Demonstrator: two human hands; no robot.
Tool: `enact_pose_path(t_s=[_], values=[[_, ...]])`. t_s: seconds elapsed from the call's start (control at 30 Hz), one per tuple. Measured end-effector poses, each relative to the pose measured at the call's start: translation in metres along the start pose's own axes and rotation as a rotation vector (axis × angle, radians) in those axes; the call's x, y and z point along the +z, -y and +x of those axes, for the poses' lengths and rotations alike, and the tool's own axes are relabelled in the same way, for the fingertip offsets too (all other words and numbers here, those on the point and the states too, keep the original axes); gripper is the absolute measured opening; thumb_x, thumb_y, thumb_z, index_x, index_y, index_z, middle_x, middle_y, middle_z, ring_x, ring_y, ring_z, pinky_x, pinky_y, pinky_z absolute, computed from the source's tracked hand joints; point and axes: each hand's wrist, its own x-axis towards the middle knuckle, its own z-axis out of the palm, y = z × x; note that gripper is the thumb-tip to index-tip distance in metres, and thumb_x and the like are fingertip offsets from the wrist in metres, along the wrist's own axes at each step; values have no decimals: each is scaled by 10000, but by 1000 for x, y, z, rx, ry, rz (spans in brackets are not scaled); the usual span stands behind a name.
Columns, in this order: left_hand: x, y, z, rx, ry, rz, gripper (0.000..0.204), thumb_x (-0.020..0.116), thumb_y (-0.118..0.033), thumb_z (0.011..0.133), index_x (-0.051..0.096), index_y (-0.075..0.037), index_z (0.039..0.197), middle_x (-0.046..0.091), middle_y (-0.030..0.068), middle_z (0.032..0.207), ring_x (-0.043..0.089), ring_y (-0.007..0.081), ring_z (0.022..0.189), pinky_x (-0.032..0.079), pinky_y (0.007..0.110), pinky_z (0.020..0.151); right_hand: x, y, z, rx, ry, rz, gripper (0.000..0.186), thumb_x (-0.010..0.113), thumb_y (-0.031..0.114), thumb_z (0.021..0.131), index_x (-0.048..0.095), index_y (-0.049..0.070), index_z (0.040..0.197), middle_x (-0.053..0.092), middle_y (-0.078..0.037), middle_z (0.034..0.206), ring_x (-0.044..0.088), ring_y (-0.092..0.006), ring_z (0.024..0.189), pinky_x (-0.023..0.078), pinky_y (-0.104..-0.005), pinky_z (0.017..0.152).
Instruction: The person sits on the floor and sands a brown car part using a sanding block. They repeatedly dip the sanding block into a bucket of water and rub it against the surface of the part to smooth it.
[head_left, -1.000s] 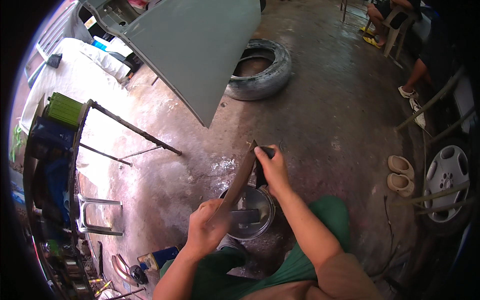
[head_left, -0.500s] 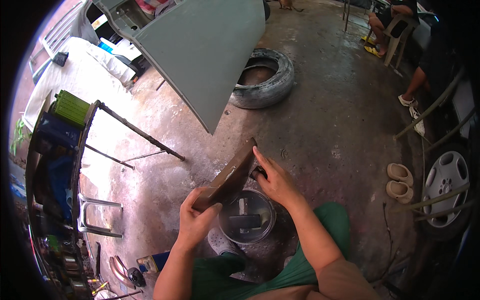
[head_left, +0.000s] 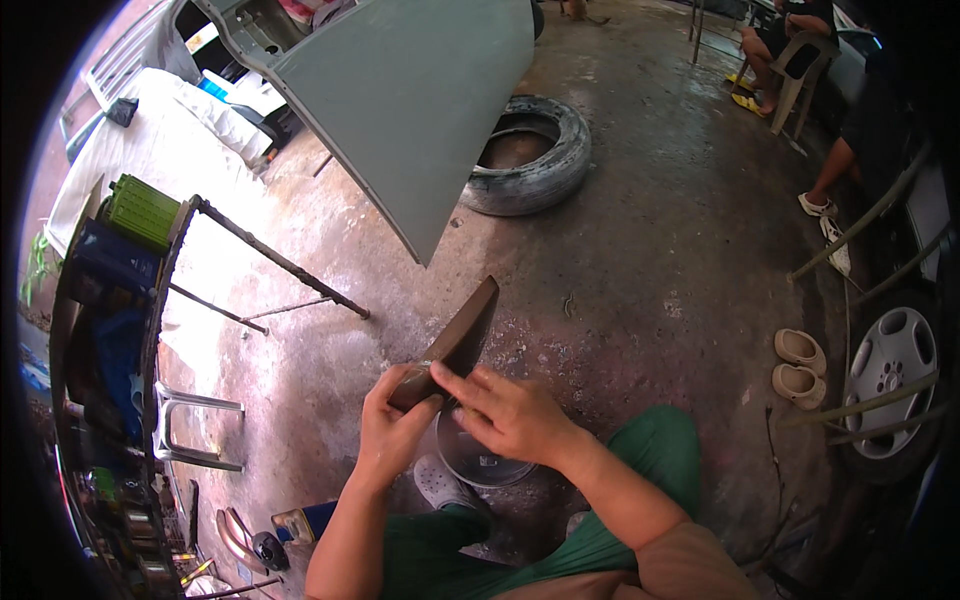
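Gripping the near end of a flat brown board point(head_left: 455, 345), left hand point(head_left: 392, 435) wraps it closed, tilting it up and away, likely for steadiness. Right hand point(head_left: 505, 410) lies fingers spread on the same end. Metal bowl point(head_left: 480, 462) sits on the floor directly beneath both.

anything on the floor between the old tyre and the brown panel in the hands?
Head view: bare stained concrete floor between tyre and brown panel; nothing lies there.

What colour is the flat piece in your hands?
Dull brown piece, clearest in the head view.
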Motion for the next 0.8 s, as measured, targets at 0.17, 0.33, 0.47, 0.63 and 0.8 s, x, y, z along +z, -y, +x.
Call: enact_pose_path(t_s=[0.17, 0.33, 0.47, 0.63, 0.8], values=[[4, 3, 2, -35, 7, 88, 363, 716, -15, 818, 644, 18, 1173, 651, 50, 1041, 618, 114, 940, 497, 264, 830, 2, -6, 1, -106, -56, -66, 690, 696, 111, 863, 479, 244, 1505, 600, -70, 899, 652, -272, 675, 560, -393, 600], [9, -3, 1, 2, 7, 116, 359, 718, -17, 802, 650, 19, 1152, 635, 49, 1052, 617, 123, 929, 493, 268, 835, 5, -34, 0, -15, -121, -141, 668, 651, 108, 882, 486, 310, 1497, 602, -96, 901, 651, -308, 689, 550, -413, 604], [6, -4, -1, -34, -4, 145, 338, 708, -15, 802, 650, 24, 1133, 635, 48, 1033, 602, 116, 917, 480, 261, 819, 12, -60, -6, 216, -147, -102, 733, 641, 29, 856, 433, 220, 1532, 644, -160, 1023, 673, -390, 799, 565, -475, 695], [10, -12, 8, -61, -54, 164, 294, 700, -19, 800, 656, 26, 1087, 639, 65, 968, 581, 119, 879, 464, 260, 791, 78, -115, -49, 666, 103, 79, 387, 672, 233, 920, 559, 73, 1253, 662, -163, 893, 684, -344, 818, 542, -432, 693], [-20, 10, -2, 49, -139, 333, 284, 692, -39, 790, 653, 39, 1060, 642, 106, 885, 579, 152, 802, 470, 288, 748, 195, -140, -83, 1149, 123, 905, 302, 618, 264, 938, 579, -10, 1056, 607, -111, 828, 632, -286, 764, 502, -416, 661]])
